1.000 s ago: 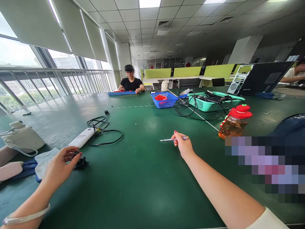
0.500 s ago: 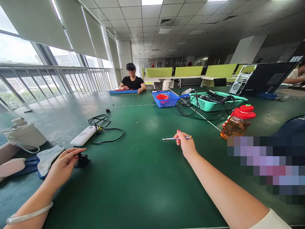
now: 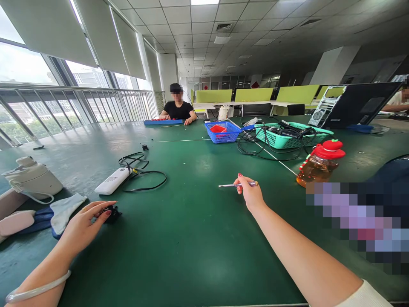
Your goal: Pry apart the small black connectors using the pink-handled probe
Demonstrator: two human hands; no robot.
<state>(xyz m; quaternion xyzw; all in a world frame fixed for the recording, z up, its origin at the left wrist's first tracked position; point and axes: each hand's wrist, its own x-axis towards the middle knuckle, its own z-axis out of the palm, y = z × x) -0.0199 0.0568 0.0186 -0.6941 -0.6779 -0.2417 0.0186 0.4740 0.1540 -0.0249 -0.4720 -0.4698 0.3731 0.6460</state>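
Now, right of the power bank [image 3: 112,181], the right hand [image 3: 250,194] pinches a screwdriver [image 3: 228,185]; nearer than the power bank, the left hand [image 3: 83,225] curves its fingers over a black part [image 3: 115,214], grip unclear.

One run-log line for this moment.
left hand: at black object, grip unclear | right hand: holding slim tool | table: white device, red-lidded bottle

Lone head-worn view — forward and down over worktop [image 3: 179,260] — left hand [image 3: 86,221] and right hand [image 3: 249,194] near, ceiling [image 3: 179,30] beyond.
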